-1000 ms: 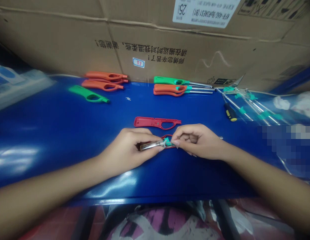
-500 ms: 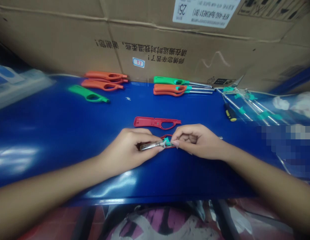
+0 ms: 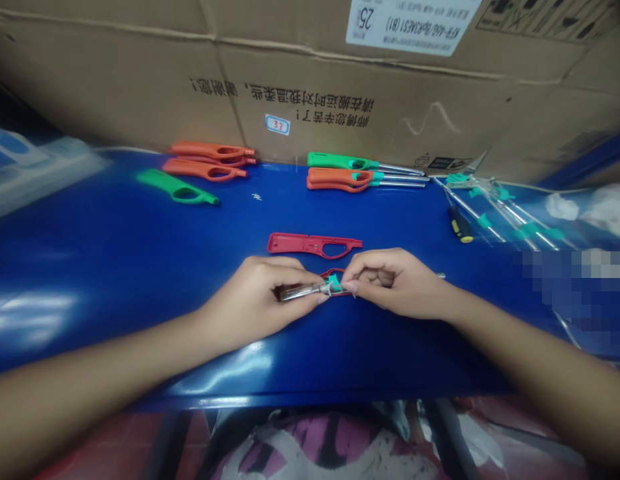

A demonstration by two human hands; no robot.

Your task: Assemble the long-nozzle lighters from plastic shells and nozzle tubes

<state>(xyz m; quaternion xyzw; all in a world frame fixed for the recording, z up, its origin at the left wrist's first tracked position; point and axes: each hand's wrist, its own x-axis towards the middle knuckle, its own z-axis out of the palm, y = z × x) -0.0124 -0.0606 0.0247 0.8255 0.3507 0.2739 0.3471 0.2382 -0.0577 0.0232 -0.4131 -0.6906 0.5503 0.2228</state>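
My left hand [image 3: 270, 293] is closed around a lighter's inner assembly, with a clear tank [image 3: 301, 291] showing between thumb and fingers. A teal trigger piece [image 3: 334, 283] sits at the tank's right end, over a red lighter shell half [image 3: 335, 272] mostly covered by my hands. My right hand [image 3: 390, 281] pinches the right end of this lighter; a metal tip [image 3: 441, 275] shows beyond the hand. What exactly the right fingertips grip is hidden. Just behind both hands lies the other red shell half [image 3: 300, 245], hollow side up.
Orange shells [image 3: 205, 169] and a green shell [image 3: 177, 187] lie at back left. Green [image 3: 335, 160] and orange lighters [image 3: 337, 179] with metal tubes lie at back centre. Several metal tubes with teal parts [image 3: 520, 213] and a screwdriver [image 3: 460, 225] are right. A cardboard box [image 3: 140, 80] stands behind.
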